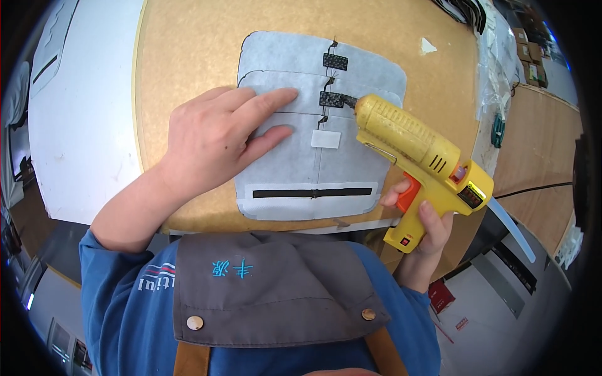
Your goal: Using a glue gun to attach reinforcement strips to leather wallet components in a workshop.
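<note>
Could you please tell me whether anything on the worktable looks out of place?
One oddity: a jagged white patch breaks the plain tan tabletop, above and right of the grey panel. It could be a stray scrap or surface damage; I cannot tell which.

Bright, even light covered the worktop [188,37] around the left hand [210,141], leaving only faint, soft shadows. Small highlights showed on the crumpled plastic [491,66] beyond the right hand [436,229]. Both hands looked sharp; farther out from them, straight edges bowed, details softened and corners went black.
</note>
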Demonstrator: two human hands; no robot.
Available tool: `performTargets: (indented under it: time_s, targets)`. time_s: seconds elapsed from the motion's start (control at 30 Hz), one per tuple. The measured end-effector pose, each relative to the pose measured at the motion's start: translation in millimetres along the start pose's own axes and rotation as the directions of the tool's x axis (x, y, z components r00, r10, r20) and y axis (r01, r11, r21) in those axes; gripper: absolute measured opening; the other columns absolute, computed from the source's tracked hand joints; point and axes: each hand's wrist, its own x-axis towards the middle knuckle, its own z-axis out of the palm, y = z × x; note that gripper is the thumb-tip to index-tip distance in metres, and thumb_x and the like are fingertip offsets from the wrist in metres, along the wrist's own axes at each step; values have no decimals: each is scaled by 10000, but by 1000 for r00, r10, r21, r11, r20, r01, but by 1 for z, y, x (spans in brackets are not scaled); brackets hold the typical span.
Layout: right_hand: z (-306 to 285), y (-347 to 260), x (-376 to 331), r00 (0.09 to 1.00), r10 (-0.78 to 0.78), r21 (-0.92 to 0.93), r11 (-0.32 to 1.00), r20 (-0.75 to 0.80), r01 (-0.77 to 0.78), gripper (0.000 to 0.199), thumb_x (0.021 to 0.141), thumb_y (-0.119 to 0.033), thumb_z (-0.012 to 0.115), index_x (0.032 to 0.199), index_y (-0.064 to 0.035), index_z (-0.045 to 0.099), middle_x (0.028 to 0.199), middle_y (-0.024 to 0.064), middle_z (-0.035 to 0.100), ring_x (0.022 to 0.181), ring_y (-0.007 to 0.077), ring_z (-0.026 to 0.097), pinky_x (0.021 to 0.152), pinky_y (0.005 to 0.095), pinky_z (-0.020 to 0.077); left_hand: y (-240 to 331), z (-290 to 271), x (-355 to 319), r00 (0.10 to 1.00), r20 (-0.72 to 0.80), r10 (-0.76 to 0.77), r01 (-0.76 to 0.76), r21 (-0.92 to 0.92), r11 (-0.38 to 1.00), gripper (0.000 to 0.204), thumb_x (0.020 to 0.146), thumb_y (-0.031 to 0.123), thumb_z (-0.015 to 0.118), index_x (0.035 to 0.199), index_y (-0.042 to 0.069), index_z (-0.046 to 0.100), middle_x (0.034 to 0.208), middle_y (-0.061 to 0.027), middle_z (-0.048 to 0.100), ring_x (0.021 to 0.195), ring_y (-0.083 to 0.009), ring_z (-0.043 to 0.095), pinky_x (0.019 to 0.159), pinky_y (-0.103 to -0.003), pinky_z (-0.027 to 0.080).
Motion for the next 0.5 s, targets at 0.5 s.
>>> performTargets:
  time_s: [0.5]
  targets:
    - [15, -7, 4, 999, 28, -20, 999, 36, -27, 493, 874, -140, 611, 1285, 96, 474, 1067, 211, 645, 925, 293, 663, 845, 403, 530, 0, 0, -3, 1000, -29, 7, -7, -18, 1000, 438, 773, 218, 791, 1195, 169, 683, 650, 8, 514, 550, -145, 517, 496, -291, 420]
